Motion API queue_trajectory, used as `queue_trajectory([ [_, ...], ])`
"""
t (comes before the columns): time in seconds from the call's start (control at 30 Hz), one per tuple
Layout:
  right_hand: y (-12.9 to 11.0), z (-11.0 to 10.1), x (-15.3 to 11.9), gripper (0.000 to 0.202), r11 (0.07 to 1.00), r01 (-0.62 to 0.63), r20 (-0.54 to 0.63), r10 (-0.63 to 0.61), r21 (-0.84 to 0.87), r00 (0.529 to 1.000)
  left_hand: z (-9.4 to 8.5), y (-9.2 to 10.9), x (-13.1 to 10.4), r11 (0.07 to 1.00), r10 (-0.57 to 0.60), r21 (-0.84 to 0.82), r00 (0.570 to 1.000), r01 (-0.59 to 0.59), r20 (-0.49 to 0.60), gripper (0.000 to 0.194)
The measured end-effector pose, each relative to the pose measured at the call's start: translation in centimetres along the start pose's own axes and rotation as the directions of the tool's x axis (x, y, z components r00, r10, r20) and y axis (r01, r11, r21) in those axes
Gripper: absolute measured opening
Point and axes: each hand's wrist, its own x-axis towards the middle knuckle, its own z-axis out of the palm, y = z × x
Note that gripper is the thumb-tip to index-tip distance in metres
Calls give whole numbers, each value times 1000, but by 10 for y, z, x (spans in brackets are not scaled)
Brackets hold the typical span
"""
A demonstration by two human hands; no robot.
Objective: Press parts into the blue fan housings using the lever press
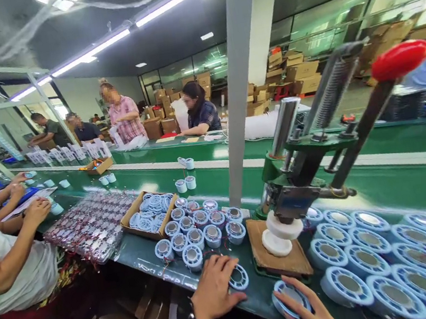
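At the front edge of the green bench, my left hand (214,290), with a dark watch on the wrist, has its thumb and fingers around the left side of a round light-blue housing (239,278). My right hand (313,310) grips another round blue housing (284,298) with a grey disc in its top. Its fingers lie across the top, and the thumb is hidden. Between and beyond my hands stands a lever press (294,168) with a red knob (400,59). Its white round pads (277,243) sit over a brown base board (254,236).
Rows of blue housings (372,258) fill the bench at right; another group (194,237) stands left of the press. Behind that group is a carton of blue rings (126,223), beside stacked metallic parts (90,225). A post (239,81) rises mid-bench. Co-workers sit left and beyond.
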Motion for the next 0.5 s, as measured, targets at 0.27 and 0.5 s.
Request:
queue_trajectory([
  [0.27,-22,-6,5,37,941,-316,-7,319,118,948,2,-8,-1,987,54,-139,989,-74,-140,56],
  [0.5,-48,37,21,59,853,-452,-9,470,261,882,6,32,-6,976,59,-183,953,-117,-296,65],
])
